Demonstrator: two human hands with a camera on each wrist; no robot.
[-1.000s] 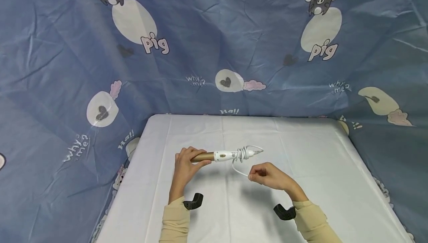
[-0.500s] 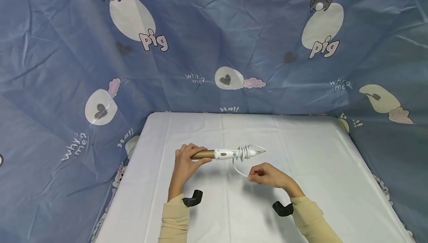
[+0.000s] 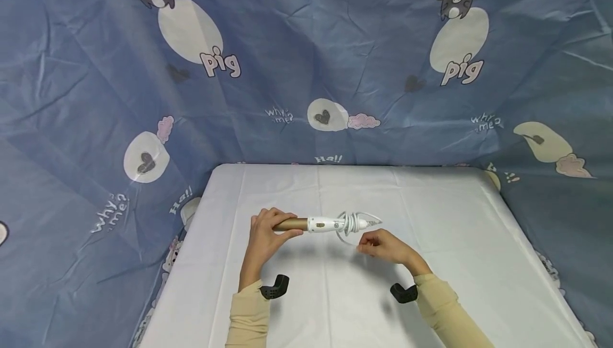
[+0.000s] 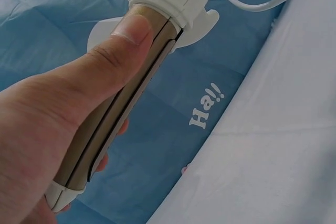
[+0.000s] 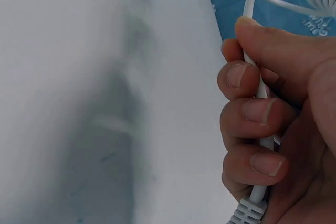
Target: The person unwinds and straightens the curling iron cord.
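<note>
A curling iron (image 3: 323, 224) with a gold barrel (image 3: 293, 224) and white handle is held level above the white table. My left hand (image 3: 265, 235) grips the barrel, thumb lying along it in the left wrist view. Round the handle's right part, a white cord (image 3: 351, 223) is wound in several turns. A loose length of it runs to my right hand (image 3: 385, 247). In the right wrist view, curled fingers (image 5: 257, 111) hold this cord against the palm, with the thumb on top. A ribbed cord sleeve (image 5: 248, 212) sticks out below the little finger.
The table (image 3: 268, 188) has a white cover. Behind and beside it hangs a blue cloth (image 3: 268, 34) printed with pigs and lettering. A black wrist mount (image 3: 275, 288) sits on the left arm, and another black mount (image 3: 404, 293) on the right.
My right hand has moved slightly up towards the handle, and the loose cord length now hangs in a shallower curve. The left hand keeps its grip on the barrel.
</note>
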